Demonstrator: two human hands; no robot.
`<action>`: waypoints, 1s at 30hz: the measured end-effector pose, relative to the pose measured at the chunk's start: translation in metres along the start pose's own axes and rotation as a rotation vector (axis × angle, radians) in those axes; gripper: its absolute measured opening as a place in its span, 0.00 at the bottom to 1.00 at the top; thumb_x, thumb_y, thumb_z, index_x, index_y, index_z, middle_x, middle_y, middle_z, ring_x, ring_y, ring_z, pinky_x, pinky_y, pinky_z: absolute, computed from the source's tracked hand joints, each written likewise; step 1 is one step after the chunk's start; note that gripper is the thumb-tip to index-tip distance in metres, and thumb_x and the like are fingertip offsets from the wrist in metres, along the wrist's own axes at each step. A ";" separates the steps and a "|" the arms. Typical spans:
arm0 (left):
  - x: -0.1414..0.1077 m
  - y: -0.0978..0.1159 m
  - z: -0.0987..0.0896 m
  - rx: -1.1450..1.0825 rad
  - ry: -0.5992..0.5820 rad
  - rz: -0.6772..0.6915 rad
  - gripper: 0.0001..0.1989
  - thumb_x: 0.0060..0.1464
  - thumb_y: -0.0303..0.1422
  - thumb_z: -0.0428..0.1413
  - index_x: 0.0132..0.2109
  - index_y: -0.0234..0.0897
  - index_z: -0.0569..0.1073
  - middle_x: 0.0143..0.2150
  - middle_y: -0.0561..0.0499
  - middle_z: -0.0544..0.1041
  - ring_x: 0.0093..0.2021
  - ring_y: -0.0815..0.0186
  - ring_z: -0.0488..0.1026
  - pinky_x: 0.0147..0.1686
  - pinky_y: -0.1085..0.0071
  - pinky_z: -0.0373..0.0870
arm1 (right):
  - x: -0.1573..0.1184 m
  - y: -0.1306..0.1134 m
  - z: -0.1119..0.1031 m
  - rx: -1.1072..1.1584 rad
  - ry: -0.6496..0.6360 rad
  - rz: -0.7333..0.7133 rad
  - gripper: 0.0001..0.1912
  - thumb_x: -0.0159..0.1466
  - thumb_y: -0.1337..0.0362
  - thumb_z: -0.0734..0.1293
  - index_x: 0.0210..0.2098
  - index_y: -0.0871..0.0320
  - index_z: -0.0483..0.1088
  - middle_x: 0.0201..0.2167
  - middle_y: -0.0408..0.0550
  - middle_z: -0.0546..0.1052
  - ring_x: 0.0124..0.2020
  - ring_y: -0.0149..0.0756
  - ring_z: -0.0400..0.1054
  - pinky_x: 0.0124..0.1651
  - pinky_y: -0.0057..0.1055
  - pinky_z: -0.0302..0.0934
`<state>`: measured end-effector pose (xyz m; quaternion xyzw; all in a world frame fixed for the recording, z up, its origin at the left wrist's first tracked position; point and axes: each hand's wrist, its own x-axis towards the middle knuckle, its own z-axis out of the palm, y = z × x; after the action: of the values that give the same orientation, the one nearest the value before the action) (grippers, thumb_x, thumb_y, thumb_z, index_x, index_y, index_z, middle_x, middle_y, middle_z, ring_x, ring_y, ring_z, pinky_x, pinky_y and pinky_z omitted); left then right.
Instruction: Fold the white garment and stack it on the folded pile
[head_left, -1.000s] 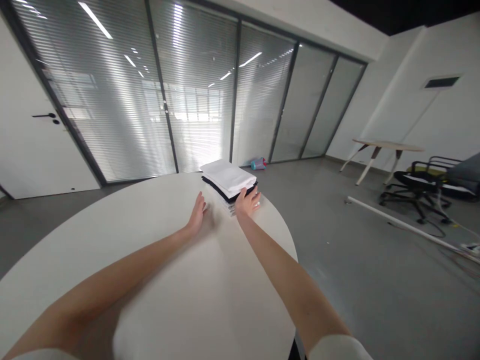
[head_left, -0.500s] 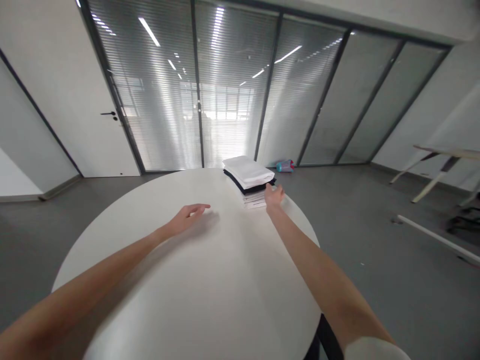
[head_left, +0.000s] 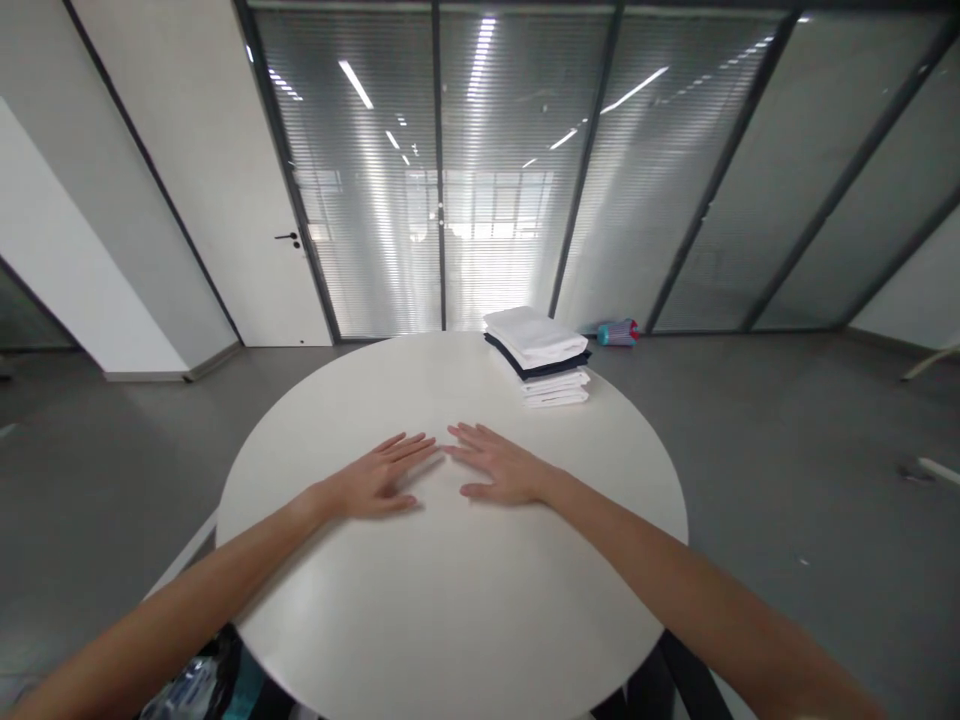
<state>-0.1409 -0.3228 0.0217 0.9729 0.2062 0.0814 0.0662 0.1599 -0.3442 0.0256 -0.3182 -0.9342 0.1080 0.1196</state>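
Observation:
My left hand (head_left: 382,476) lies palm down on the round white table (head_left: 442,620), fingers spread and holding nothing. Close to its fingertips is my right hand (head_left: 499,466), also flat over the tabletop with its fingers apart and nothing in it. Beyond my right hand, near the table's far right edge, stands a stack of folded cloths (head_left: 556,388). A white folded cloth (head_left: 534,335) is on top, a dark one below it, and several white layers sit at the bottom. Neither hand touches the stack.
On the floor past the table lies a blue and red object (head_left: 619,333) by the glass wall. A door (head_left: 225,200) is at the left. Below the table's near left edge, a shiny plastic bag (head_left: 191,688) partly shows.
My right hand has left the side of the stack and come back beside my left hand. Both hands now have fingers spread on the table. The view has turned left.

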 end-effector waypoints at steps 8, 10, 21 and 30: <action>0.001 -0.006 0.009 -0.067 -0.055 -0.055 0.41 0.63 0.51 0.52 0.74 0.47 0.44 0.75 0.46 0.44 0.74 0.52 0.42 0.71 0.50 0.38 | 0.004 0.002 0.007 0.015 -0.109 0.027 0.40 0.68 0.40 0.58 0.71 0.55 0.51 0.73 0.54 0.45 0.74 0.47 0.38 0.73 0.47 0.31; 0.001 -0.006 0.010 -0.073 -0.051 -0.055 0.40 0.62 0.51 0.52 0.74 0.48 0.45 0.75 0.47 0.45 0.74 0.53 0.42 0.71 0.50 0.37 | 0.004 0.002 0.007 0.019 -0.106 0.024 0.40 0.68 0.41 0.58 0.71 0.54 0.51 0.73 0.53 0.44 0.74 0.47 0.38 0.73 0.47 0.31; -0.002 -0.009 0.014 -0.096 -0.010 -0.052 0.39 0.62 0.51 0.53 0.74 0.48 0.47 0.75 0.48 0.47 0.74 0.53 0.44 0.71 0.51 0.39 | 0.005 0.003 0.009 0.011 -0.119 0.032 0.40 0.67 0.40 0.59 0.72 0.53 0.50 0.73 0.51 0.44 0.74 0.46 0.37 0.74 0.47 0.30; -0.003 -0.011 0.014 -0.108 -0.003 -0.053 0.39 0.61 0.51 0.54 0.73 0.49 0.49 0.74 0.47 0.48 0.73 0.52 0.45 0.71 0.50 0.40 | 0.005 -0.001 0.006 0.017 -0.109 0.036 0.40 0.67 0.40 0.60 0.71 0.54 0.51 0.73 0.52 0.46 0.74 0.46 0.38 0.73 0.47 0.31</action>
<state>-0.1450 -0.3156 0.0062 0.9621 0.2272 0.0894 0.1212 0.1538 -0.3424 0.0209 -0.3276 -0.9325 0.1352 0.0694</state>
